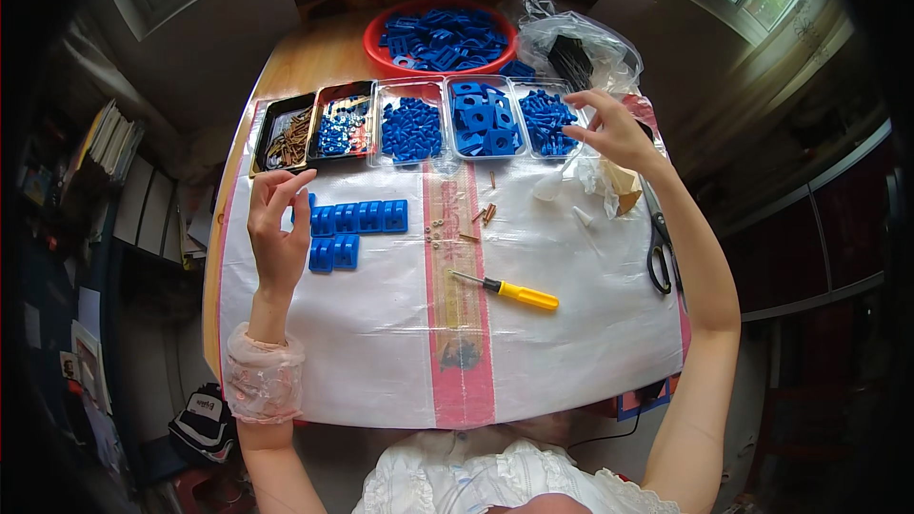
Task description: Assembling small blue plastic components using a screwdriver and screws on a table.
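Right now the person sits at the counter (286, 67), which is covered by a white sheet with a pink stripe (463, 390) down the middle, and both hands are up off the surface. The right hand (614, 128) hovers over the far right clear tray of small blue pegs (547, 121), fingers (592, 98) loosely spread and holding nothing that I can see; the pegs lie directly beneath and just short of the fingertips. To pick well here, I'd judge it best to drop the hand straight down and pinch a single peg from the top of the heap, so the others aren't scattered over the tray's low rim. The left hand (276, 228) is raised beside the row of joined blue blocks (357, 217), its fingers curled together with the tips close; whether it pinches something tiny I cannot tell. The blocks sit just to the right of that hand, apart from it, with two more blue blocks (333, 253) below. A yellow-handled screwdriver (509, 291) lies near the stripe, a few small brass screws (486, 213) loose above it, and black scissors (659, 252) rest at the right edge.
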`<state>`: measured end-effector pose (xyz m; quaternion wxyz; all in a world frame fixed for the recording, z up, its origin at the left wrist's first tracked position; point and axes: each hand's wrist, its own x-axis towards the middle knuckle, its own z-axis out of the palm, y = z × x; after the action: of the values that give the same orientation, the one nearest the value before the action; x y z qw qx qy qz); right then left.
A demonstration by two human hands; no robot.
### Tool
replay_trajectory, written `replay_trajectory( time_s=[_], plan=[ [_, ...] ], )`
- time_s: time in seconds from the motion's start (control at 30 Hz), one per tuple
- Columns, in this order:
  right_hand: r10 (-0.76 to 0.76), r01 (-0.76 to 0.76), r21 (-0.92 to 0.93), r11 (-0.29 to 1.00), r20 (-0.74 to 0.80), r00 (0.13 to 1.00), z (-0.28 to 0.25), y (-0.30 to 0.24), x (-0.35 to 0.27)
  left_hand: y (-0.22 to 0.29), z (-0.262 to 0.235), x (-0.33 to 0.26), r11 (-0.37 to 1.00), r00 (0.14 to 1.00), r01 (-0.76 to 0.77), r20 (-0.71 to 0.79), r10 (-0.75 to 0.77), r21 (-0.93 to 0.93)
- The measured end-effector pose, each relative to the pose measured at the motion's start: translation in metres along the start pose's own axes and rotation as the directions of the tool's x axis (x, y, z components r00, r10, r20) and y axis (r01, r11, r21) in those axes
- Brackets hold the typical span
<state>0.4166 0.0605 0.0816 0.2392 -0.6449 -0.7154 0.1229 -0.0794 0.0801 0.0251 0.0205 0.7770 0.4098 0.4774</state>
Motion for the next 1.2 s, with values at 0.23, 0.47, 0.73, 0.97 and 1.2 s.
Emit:
replay_trajectory(
  time_s=[0.23, 0.47, 0.73, 0.97, 1.2],
  plan=[
    [-0.011, 0.026, -0.279, 0.960, 0.057, 0.998, 0.050, 0.012, 0.035, -0.006, -0.003, -0.002, 0.999, 0.999, 0.042, 0.003, -0.042, 0.010],
    [-0.065, 0.082, -0.356, 0.931, 0.062, 0.996, 0.064, 0.019, 0.045, -0.005, -0.003, -0.002, 0.999, 0.999, 0.039, 0.032, -0.039, -0.003],
    [-0.202, 0.196, -0.304, 0.932, 0.012, 0.979, 0.075, 0.034, 0.045, -0.006, -0.003, -0.003, 0.999, 0.999, 0.042, 0.031, -0.042, -0.008],
    [0.013, -0.011, 0.091, 0.996, -0.016, 1.000, 0.065, 0.059, 0.053, -0.006, 0.000, -0.002, 0.999, 0.999, 0.035, 0.037, -0.034, -0.022],
    [0.224, -0.256, 0.513, 0.819, 0.126, 0.966, 0.053, 0.038, 0.052, -0.007, -0.002, -0.002, 0.999, 0.998, 0.041, 0.044, -0.040, -0.023]
  ],
)
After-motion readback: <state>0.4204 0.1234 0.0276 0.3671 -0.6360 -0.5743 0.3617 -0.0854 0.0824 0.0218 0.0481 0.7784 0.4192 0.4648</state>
